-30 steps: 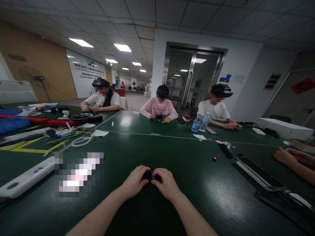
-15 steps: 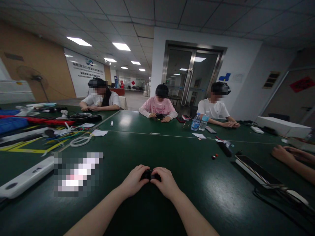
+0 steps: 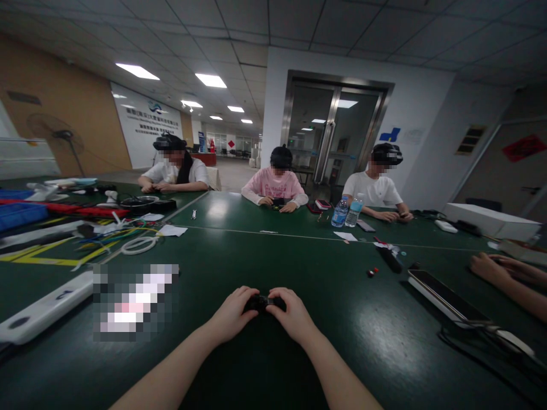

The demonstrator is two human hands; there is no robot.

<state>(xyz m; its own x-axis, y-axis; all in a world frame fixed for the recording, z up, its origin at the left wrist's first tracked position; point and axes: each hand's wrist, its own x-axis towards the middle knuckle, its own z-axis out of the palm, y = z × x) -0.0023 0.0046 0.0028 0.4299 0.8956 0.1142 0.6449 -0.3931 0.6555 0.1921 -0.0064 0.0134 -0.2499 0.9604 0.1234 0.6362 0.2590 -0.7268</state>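
Observation:
Between both hands, just above or on the green table, is a small dark object [image 3: 260,303], black and glossy, its exact kind too small and dark to tell. My left hand [image 3: 234,312] pinches its left end, with the thumb on the near side and the fingers curled over the far side. My right hand [image 3: 291,316] grips the right end in the same way, thumb toward me. A bit of the object's middle shows between the fingertips. The rest is covered by the fingers.
A white elongated device [image 3: 47,307] and a blurred-out bright item [image 3: 139,299] lie left. A phone on a white block [image 3: 447,302] lies right, near another person's hands [image 3: 496,267]. Water bottles [image 3: 347,212] stand farther back. Three people wearing headsets sit opposite. Cables [image 3: 139,245] lie left.
My right thumb and fingers have shifted slightly right along the black object, showing more of its middle. My left hand looks the same. The person at far right has raised their head slightly.

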